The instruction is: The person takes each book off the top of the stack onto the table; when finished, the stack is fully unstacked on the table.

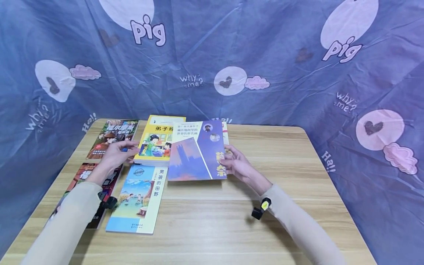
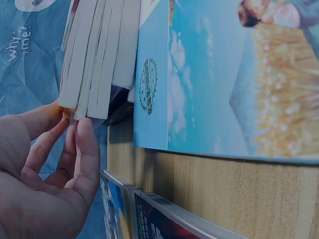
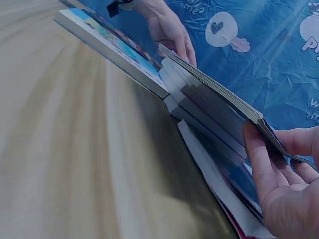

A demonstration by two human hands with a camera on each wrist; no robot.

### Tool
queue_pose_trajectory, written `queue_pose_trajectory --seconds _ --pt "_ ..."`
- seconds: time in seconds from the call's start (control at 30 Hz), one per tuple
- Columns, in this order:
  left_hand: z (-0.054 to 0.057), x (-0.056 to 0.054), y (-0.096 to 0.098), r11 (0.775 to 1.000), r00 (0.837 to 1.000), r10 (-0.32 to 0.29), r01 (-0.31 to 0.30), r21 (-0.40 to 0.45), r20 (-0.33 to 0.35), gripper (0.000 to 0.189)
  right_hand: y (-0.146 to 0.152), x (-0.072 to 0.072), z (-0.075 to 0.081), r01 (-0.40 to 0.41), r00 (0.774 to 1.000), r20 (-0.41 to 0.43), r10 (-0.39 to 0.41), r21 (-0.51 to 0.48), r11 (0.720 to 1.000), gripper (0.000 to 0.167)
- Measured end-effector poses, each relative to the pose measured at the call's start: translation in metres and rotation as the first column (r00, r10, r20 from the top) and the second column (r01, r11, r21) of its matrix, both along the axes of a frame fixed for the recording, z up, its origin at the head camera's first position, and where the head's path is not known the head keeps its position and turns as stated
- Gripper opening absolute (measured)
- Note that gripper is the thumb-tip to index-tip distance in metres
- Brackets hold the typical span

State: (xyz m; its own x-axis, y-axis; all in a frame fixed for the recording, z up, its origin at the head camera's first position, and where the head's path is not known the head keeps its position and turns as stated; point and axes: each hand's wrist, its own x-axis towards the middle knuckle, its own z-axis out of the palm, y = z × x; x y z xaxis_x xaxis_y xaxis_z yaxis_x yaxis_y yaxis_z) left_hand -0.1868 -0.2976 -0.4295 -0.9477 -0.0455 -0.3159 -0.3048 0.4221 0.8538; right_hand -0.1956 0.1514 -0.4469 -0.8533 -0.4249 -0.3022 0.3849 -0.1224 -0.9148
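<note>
Purple book pinched on my right, stack gripped on my left, mid-frame.
On the head feed, my right hand (image 1: 240,165) pinches the right edge of a thin purple-and-white paperback with a painted tower (image 1: 197,156); at frame centre it overlaps a yellow picture-cover book (image 1: 155,145) topping a stack. My left hand (image 1: 119,154) grips that yellow book's left edge; whether the two covers touch, I can't tell. I judge this works best with the left fingers bracing the stack and the right wrist holding the purple cover level, so no edge catches. Farther out, a light-blue-and-cream paperback (image 1: 137,198) lies lower left, and two dark illustrated books (image 1: 114,138) lie at far left, on a pale wood-grain table (image 1: 281,165). I see no container.
</note>
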Motion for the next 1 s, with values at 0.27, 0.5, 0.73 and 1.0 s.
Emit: queue_pose_trajectory --seconds 0.27,0.5,0.73,1.0 --pt "-0.002 0.0 0.0 1.0 1.0 -0.008 0.008 0.008 -0.009 0.062 0.032 0.032 -0.003 -0.005 1.0 -0.015 0.005 0.017 1.0 0.058" --pt "-0.004 0.0 -0.002 1.0 1.0 0.0 0.0 0.012 -0.012 0.063 0.051 0.066 -0.01 -0.071 0.997 -0.015 0.071 0.021 0.997 0.057" --pt "-0.004 0.001 -0.001 1.0 1.0 -0.019 0.02 0.017 -0.021 0.063 0.059 0.094 -0.014 -0.13 0.992 0.003 0.13 -0.005 0.992 0.059" --pt "-0.005 0.001 -0.003 1.0 0.999 -0.025 0.025 0.013 -0.02 0.063 0.057 0.117 -0.017 -0.168 0.986 0.01 0.169 -0.048 0.985 0.06"
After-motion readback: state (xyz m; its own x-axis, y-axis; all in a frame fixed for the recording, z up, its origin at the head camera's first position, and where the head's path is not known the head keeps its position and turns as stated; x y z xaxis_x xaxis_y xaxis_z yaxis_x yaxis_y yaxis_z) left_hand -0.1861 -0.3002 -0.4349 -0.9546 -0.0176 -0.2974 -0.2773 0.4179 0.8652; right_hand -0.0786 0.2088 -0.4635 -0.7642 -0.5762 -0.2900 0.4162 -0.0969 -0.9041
